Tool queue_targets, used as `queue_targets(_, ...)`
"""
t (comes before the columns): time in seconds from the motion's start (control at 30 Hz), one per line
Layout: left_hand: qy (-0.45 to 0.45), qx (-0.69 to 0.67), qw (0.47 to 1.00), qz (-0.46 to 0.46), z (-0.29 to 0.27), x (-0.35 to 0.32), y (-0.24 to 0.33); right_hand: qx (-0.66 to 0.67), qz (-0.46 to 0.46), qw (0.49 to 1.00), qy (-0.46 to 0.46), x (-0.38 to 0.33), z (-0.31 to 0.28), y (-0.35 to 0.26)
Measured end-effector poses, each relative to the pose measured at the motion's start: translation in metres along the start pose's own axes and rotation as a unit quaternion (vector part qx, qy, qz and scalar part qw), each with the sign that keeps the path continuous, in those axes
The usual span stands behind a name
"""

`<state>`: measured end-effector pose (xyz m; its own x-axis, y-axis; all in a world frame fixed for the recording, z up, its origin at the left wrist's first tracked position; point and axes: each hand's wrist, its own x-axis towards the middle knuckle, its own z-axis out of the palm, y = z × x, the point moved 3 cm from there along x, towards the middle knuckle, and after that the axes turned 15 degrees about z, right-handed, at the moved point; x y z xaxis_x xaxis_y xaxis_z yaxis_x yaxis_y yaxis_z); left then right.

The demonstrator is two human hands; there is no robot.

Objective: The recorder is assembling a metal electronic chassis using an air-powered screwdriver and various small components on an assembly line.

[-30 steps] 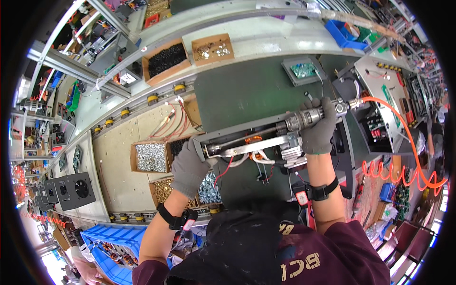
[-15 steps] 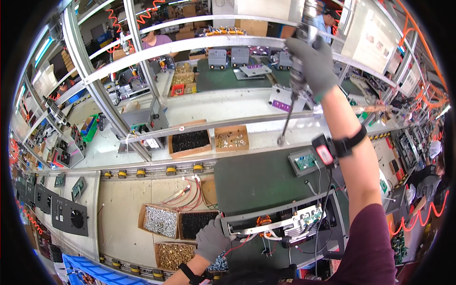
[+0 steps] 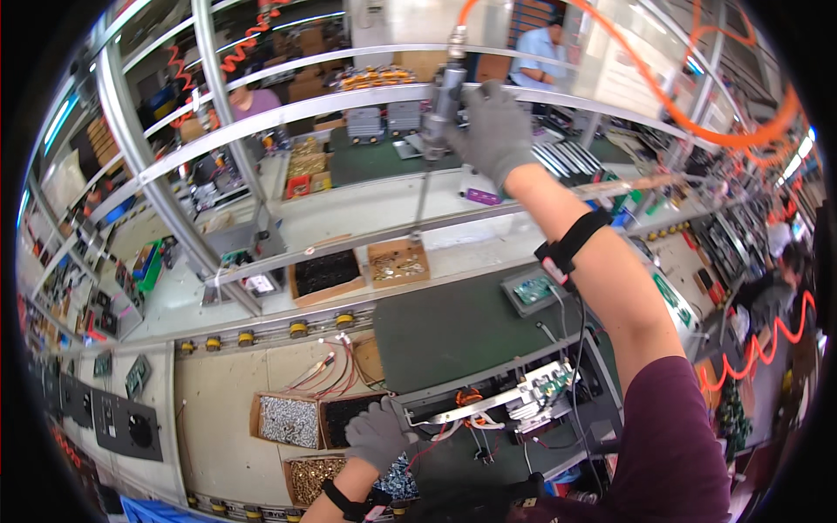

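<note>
My right arm (image 3: 623, 301) extends forward and leftward, bent at the elbow, with my grey-gloved right hand (image 3: 494, 131) raised at its end, fingers partly bent. My left forearm (image 3: 352, 482) enters from below; my grey-gloved left hand (image 3: 379, 434) lies lower, fingers loosely spread.

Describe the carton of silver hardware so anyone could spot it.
Find the dark green mat. At its lower left, near the gloved left hand, cartons cluster. The silver-hardware carton is leftmost; its neighbours hold black pieces, brass-coloured ones or bluish ones.
</note>
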<state>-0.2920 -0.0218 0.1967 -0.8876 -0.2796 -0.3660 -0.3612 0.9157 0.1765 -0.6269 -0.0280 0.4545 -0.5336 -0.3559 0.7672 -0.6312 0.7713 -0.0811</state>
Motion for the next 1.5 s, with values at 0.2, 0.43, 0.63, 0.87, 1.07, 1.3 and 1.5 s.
queue_targets(0.2, 0.483, -0.008, 0.827, 0.288, -0.185, -0.052, 0.094, -0.078, -0.188, 0.966, -0.159, -0.123, -0.05, -0.022)
queue_targets(0.43, 0.202, -0.08, 0.832, 0.511, -0.211, -0.039, 0.19, -0.085, -0.308, 0.942, -0.107, -0.254, -0.111, 0.037)
queue_targets(0.63, 0.196, -0.055, 0.843, 0.498, -0.215, -0.047, 0.214, -0.12, -0.417, 0.899, -0.064, -0.294, -0.118, 0.033)
queue_targets(0.87, 0.103, 0.013, 0.916, 0.387, -0.216, -0.009, 0.201, -0.121, -0.587, 0.801, -0.012, -0.371, -0.102, -0.087)
queue_targets(1.07, 0.039, -0.1, 0.88, 0.462, -0.207, -0.029, 0.189, 0.194, -0.27, 0.731, -0.596, -0.301, -0.185, -0.088)
queue_targets(1.3, -0.007, -0.197, 0.875, 0.441, -0.206, -0.052, 0.183, 0.317, -0.364, 0.815, -0.32, -0.344, -0.113, -0.1)
queue_targets(1.5, 0.001, -0.198, 0.858, 0.475, -0.189, -0.058, 0.181, 0.283, -0.389, 0.83, -0.281, -0.336, -0.098, -0.135)
